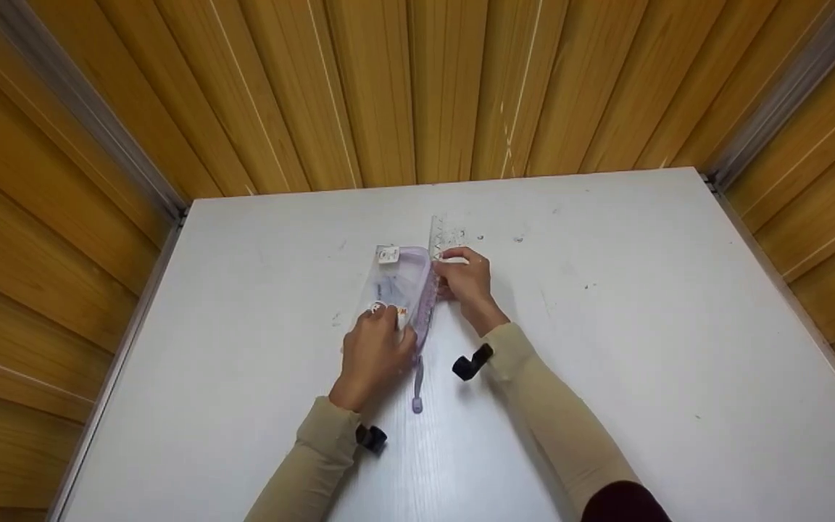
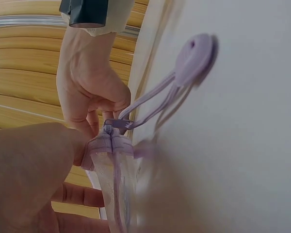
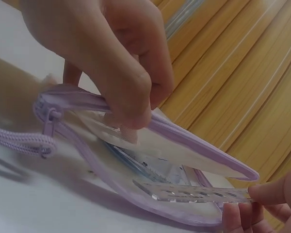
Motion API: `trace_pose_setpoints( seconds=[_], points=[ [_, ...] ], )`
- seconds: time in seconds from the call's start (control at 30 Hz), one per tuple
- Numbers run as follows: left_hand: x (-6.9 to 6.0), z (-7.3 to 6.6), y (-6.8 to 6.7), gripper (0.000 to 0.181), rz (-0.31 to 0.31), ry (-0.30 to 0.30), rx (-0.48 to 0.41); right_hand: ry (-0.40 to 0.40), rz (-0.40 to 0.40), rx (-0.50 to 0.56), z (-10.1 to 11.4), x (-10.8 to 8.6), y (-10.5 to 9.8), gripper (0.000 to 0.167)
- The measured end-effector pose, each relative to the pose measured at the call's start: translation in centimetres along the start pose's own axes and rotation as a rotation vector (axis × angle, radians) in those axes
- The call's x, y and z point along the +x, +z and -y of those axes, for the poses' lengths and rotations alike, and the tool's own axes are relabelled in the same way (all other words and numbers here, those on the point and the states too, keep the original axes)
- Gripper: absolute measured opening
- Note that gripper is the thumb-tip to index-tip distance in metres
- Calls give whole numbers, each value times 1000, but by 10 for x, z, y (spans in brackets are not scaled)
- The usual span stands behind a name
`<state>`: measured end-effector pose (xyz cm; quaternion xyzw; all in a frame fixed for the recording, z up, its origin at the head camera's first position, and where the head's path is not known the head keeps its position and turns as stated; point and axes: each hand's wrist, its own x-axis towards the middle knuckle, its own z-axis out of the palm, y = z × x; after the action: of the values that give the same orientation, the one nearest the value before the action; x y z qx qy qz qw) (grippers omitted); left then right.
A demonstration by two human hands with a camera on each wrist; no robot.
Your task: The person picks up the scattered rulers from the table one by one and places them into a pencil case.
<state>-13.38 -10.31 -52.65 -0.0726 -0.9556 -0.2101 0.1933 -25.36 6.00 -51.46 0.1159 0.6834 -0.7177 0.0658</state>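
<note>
A clear zip pouch (image 1: 409, 272) with lilac trim lies on the white table, its zip undone along the right side. My left hand (image 1: 377, 344) pinches the pouch's upper edge near the zip end, lifting it away from the lower edge in the right wrist view. My right hand (image 1: 468, 279) holds one end of a transparent ruler (image 3: 199, 193) with cut-out holes between thumb and fingers. The ruler's other end lies at the pouch mouth. Inside the pouch, clear bluish measuring pieces (image 3: 155, 165) show. A lilac zip pull (image 2: 194, 60) on a cord hangs from the near end.
The white table (image 1: 606, 362) carries small dark marks. Wood-patterned panels (image 1: 446, 94) enclose its back and sides. A white label (image 1: 388, 254) is on the far end of the pouch.
</note>
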Motion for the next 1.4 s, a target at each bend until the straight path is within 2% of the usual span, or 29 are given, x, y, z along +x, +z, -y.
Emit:
trace_pose_setpoints(
  seconds=[0.4, 0.87, 1.2, 1.4],
  points=[
    [0, 0, 0, 22, 42, -26, -20, 0, 16, -92, -6, -4, 14, 22],
    [-1, 1, 1, 20, 20, -15, -26, -36, 21, -350, -9, -7, 25, 22],
    [0, 1, 1, 22, 44, -22, -20, -34, 103, -394, -7, -11, 28, 13],
    [-1, 1, 1, 22, 53, -24, -26, -97, 120, -496, -8, -12, 27, 6]
  ],
)
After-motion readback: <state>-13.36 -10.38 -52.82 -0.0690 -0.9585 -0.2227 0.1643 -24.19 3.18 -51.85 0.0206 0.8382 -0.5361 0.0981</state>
